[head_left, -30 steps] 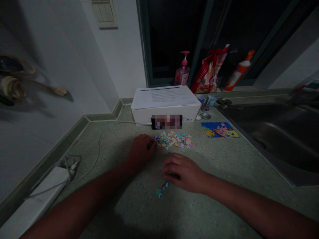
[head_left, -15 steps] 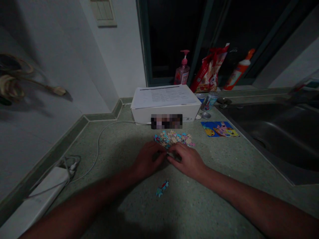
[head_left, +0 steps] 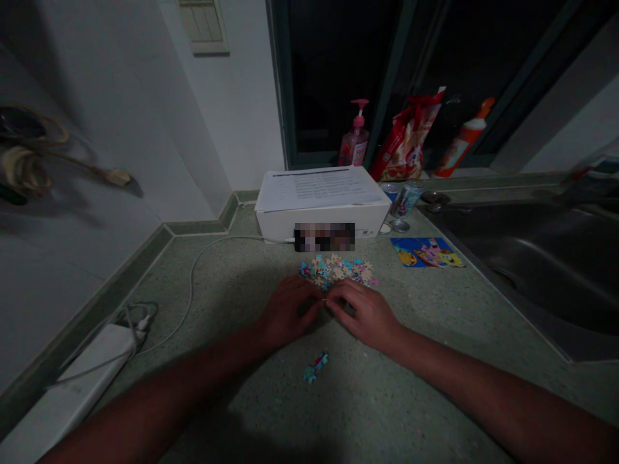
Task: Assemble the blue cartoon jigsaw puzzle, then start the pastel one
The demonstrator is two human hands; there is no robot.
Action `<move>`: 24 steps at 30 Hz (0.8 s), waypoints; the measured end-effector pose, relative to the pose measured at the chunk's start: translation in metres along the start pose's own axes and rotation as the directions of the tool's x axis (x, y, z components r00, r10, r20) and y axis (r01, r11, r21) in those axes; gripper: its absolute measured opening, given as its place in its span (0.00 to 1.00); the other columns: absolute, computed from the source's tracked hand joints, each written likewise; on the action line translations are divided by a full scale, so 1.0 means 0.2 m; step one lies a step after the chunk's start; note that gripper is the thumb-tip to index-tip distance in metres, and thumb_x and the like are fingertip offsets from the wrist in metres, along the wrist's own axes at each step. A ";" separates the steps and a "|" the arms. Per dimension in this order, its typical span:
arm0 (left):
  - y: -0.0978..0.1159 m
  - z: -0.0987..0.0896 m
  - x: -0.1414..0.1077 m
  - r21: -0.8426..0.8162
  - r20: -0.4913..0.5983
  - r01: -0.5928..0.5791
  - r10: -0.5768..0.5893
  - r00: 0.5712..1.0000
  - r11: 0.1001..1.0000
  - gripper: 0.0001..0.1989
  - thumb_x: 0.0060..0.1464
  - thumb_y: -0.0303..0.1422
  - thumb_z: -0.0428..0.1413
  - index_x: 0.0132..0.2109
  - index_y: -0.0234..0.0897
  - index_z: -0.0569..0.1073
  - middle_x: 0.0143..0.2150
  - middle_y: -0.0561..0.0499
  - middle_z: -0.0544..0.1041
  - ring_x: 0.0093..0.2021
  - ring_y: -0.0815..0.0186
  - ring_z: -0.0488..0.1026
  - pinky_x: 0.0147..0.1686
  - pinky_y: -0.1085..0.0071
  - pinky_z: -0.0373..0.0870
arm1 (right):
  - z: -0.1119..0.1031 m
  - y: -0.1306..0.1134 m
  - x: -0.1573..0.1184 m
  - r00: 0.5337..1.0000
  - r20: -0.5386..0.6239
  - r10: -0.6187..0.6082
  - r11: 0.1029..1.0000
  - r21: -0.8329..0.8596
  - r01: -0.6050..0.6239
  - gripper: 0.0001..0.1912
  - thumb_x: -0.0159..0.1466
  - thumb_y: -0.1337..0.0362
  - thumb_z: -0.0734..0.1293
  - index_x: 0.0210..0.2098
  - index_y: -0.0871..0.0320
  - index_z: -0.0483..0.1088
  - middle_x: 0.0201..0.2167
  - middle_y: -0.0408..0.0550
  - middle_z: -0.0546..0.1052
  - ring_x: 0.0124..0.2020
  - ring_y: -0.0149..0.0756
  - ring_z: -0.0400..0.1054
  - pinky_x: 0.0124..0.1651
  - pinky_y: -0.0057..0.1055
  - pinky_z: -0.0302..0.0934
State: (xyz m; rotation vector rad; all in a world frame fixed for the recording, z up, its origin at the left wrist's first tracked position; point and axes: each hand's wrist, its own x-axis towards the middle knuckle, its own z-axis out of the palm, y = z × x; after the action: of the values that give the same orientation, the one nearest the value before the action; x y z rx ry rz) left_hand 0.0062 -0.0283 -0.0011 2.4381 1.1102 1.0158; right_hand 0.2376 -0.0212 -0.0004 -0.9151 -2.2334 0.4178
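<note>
My left hand (head_left: 289,309) and my right hand (head_left: 365,310) meet fingertip to fingertip over the counter. Both are closed in a pinch on a small pale jigsaw piece (head_left: 324,299), mostly hidden by the fingers. Just beyond them lies a loose pile of jigsaw pieces (head_left: 338,267), some showing beige backs, others blue, red or pink. Nearer to me, between my forearms, a few joined blue and red jigsaw pieces (head_left: 315,367) rest on the counter.
A white box (head_left: 319,219) with a printed sheet on top stands behind the pile, a phone-like object with a cable against its front. Right of it are a can (head_left: 407,198), a colourful cartoon picture card (head_left: 427,252) and the sink (head_left: 522,258). A white power strip (head_left: 91,367) lies left.
My fingertips have drawn slightly closer together, and less of the pale piece shows between them. The pile and the joined pieces lie as before.
</note>
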 end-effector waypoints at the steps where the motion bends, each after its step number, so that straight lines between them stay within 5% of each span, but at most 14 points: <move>1: 0.00 0.00 0.00 -0.001 -0.002 0.001 -0.001 1.000 1.000 0.06 0.70 0.34 0.57 0.43 0.40 0.78 0.39 0.50 0.82 0.42 0.59 0.78 0.46 0.60 0.73 | 0.00 0.00 0.00 1.000 0.001 0.002 1.000 0.004 -0.002 0.07 0.75 0.63 0.64 0.40 0.54 0.74 0.37 0.49 0.80 0.40 0.41 0.77 0.42 0.37 0.69; 17: -0.01 -0.01 0.01 -0.070 -0.027 0.097 -0.099 0.995 0.993 0.06 0.67 0.34 0.57 0.40 0.40 0.78 0.37 0.50 0.82 0.40 0.61 0.78 0.47 0.60 0.75 | -0.01 0.00 0.00 0.998 -0.062 -0.014 1.000 0.019 0.015 0.09 0.74 0.65 0.63 0.46 0.54 0.77 0.41 0.51 0.83 0.43 0.43 0.79 0.45 0.40 0.74; 24: 0.00 -0.03 0.02 -0.115 0.003 0.156 -0.157 0.988 0.981 0.09 0.68 0.36 0.57 0.40 0.40 0.78 0.38 0.49 0.82 0.39 0.60 0.78 0.46 0.59 0.77 | -0.03 -0.02 0.01 0.988 -0.086 -0.131 0.989 -0.073 0.125 0.13 0.71 0.63 0.70 0.55 0.54 0.77 0.52 0.58 0.81 0.52 0.50 0.78 0.53 0.47 0.76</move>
State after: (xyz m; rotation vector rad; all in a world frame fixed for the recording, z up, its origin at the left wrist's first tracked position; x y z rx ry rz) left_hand 0.0041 -0.0266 0.0045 2.2210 1.1906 1.0086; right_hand 0.2385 -0.0232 0.0068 -0.8027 -2.2193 0.2380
